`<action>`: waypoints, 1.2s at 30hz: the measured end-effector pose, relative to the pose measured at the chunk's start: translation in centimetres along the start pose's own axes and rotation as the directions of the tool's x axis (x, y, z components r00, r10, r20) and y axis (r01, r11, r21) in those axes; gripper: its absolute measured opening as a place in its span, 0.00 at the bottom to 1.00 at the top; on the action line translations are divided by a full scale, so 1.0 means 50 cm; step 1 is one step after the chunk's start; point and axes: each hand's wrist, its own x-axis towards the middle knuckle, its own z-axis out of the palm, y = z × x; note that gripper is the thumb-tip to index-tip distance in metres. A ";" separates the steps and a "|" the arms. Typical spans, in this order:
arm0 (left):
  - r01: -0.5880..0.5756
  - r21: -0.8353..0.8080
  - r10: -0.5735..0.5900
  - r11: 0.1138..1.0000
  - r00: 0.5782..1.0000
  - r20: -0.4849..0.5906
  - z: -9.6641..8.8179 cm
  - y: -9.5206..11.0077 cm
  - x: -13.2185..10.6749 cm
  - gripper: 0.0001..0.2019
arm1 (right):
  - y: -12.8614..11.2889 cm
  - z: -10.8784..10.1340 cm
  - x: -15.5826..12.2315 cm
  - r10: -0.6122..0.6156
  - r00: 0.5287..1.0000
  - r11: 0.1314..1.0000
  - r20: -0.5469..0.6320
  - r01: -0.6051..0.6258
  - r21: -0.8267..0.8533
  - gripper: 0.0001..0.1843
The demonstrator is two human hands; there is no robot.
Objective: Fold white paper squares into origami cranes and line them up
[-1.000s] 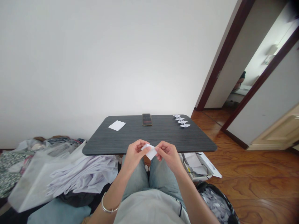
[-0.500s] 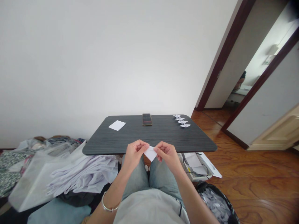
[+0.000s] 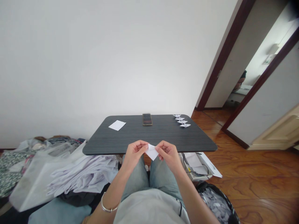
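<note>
A small folded piece of white paper [image 3: 152,153] is held between my hands, just over the near edge of the dark table [image 3: 140,137]. My left hand [image 3: 135,152] pinches its left corner between thumb and fingers. On the opposite side, my right hand [image 3: 168,153] grips the right corner the same way. The paper's lower point hangs down over my lap, and its top edge looks folded. Several white folded paper cranes [image 3: 185,125] stand in a row at the table's far right. A flat white paper square [image 3: 117,125] lies at the far left.
A phone [image 3: 147,119] lies at the table's back middle, near the wall. Heaped cloth and plastic bags [image 3: 81,174] fill the floor on the left. To the right are a box with cables [image 3: 196,166] and a black-lined bin [image 3: 216,202] of paper scraps.
Both hands and the folded paper have shifted very slightly to the right. Their hold on the paper looks the same.
</note>
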 end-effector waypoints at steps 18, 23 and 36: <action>0.013 -0.054 -0.011 0.998 0.999 0.038 0.001 -0.005 0.005 0.12 | -0.003 0.002 0.002 0.036 0.999 0.999 -0.005 -0.036 0.017 0.14; 0.021 -0.017 -0.020 1.000 1.000 0.005 0.003 -0.001 0.003 0.12 | -0.004 0.002 0.002 0.054 0.999 0.997 0.008 -0.054 0.046 0.13; 0.024 -0.032 -0.025 0.999 1.000 -0.016 0.008 0.008 -0.002 0.11 | -0.009 0.006 -0.003 0.069 0.996 0.993 0.053 -0.074 0.089 0.13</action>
